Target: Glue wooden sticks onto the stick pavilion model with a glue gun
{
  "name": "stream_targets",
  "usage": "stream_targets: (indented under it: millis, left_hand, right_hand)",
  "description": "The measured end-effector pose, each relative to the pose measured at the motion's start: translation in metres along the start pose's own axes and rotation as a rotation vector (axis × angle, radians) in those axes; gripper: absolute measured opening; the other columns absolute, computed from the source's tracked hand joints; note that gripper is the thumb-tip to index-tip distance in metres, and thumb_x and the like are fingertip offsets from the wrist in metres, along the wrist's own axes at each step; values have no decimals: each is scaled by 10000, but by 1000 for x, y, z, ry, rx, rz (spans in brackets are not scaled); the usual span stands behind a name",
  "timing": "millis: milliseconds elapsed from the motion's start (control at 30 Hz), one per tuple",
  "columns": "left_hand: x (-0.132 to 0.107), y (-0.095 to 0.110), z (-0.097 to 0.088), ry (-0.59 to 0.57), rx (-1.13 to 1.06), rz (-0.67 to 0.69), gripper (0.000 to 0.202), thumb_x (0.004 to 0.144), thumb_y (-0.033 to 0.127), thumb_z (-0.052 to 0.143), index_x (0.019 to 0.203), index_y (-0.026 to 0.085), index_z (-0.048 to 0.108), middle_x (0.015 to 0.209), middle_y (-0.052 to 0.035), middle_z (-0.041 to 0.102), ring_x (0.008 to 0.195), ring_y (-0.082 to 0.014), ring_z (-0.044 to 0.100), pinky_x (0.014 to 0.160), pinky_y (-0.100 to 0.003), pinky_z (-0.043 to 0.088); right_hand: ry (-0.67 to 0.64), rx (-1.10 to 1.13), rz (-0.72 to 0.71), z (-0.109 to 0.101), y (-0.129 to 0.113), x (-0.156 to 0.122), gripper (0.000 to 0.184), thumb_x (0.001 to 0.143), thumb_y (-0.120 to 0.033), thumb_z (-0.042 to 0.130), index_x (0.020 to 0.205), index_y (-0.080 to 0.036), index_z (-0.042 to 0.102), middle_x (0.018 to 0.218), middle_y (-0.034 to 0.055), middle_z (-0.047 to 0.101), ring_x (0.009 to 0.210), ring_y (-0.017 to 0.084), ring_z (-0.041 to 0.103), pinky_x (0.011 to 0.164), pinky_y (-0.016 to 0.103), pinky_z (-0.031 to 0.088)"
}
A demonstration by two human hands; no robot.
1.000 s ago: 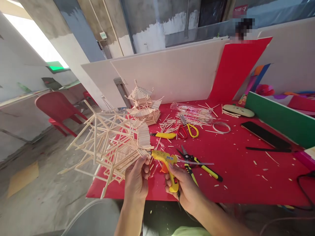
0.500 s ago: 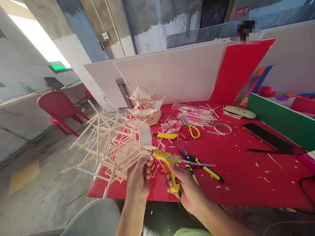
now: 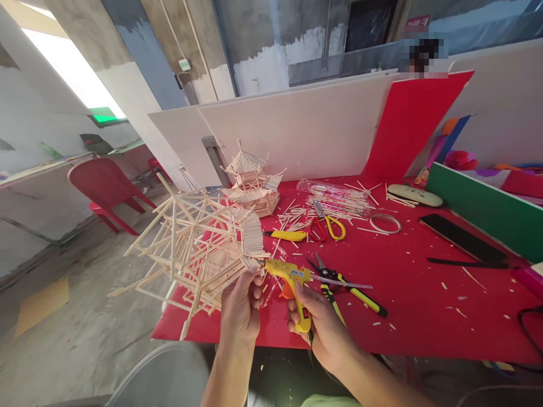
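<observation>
My right hand (image 3: 316,316) is wrapped round the grip of a yellow hot glue gun (image 3: 292,274) with an orange trigger. A clear glue stick (image 3: 341,281) sticks out of its back. The nozzle points left, at the edge of a large open frame model of wooden sticks (image 3: 173,243), where slatted roof pieces (image 3: 253,234) curve upward. My left hand (image 3: 241,302) is closed in a pinch at that edge, just below the nozzle. What lies between its fingertips is too small to make out.
Behind stands a finished-looking stick pagoda (image 3: 250,181). On the red table (image 3: 407,316) lie a yellow utility knife (image 3: 288,235), red-and-yellow scissors (image 3: 326,226), black-yellow pliers (image 3: 360,297), loose sticks (image 3: 339,200), a tape ring (image 3: 384,224) and a phone (image 3: 462,237). A grey bin (image 3: 165,376) stands below.
The whole view has shifted very slightly. Both hands keep the same hold, with the glue gun's nozzle still at the model's edge.
</observation>
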State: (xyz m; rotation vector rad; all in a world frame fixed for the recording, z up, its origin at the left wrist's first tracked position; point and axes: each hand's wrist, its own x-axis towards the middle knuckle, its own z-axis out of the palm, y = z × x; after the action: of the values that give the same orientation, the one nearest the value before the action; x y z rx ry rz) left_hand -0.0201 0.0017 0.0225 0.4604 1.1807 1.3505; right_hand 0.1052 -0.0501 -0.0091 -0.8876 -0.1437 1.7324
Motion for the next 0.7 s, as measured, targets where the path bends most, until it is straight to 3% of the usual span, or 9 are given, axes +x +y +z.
stream_targets:
  millis: [133, 333, 700]
  left_hand:
    - [0, 0, 1, 24, 0, 9, 246, 557, 245, 838, 597, 152, 614, 534, 31, 579, 410, -47, 410, 349, -162, 279]
    - [-1, 0, 1, 35, 11, 21, 245, 556, 246, 846, 621, 155, 627, 542, 26, 585, 427, -52, 426, 367, -158, 300]
    - [-1, 0, 3, 38, 1, 35, 219, 561, 236, 826, 589, 151, 625, 519, 27, 577, 406, -51, 414, 346, -159, 281]
  right_hand:
    - [-6, -61, -65, -2, 2, -1, 458, 640, -544, 838, 726, -179, 575, 588, -31, 576, 465, 68, 470, 416, 189, 299]
    - [-54, -59, -159, -5, 6, 1, 399, 691, -503, 822, 764, -187, 590, 601, -41, 574, 475, 69, 457, 498, 226, 413]
    - [-61, -129, -253, -8, 9, 1, 365, 752, -504, 775, 797, -193, 589, 643, -42, 574, 503, 79, 462, 521, 244, 429]
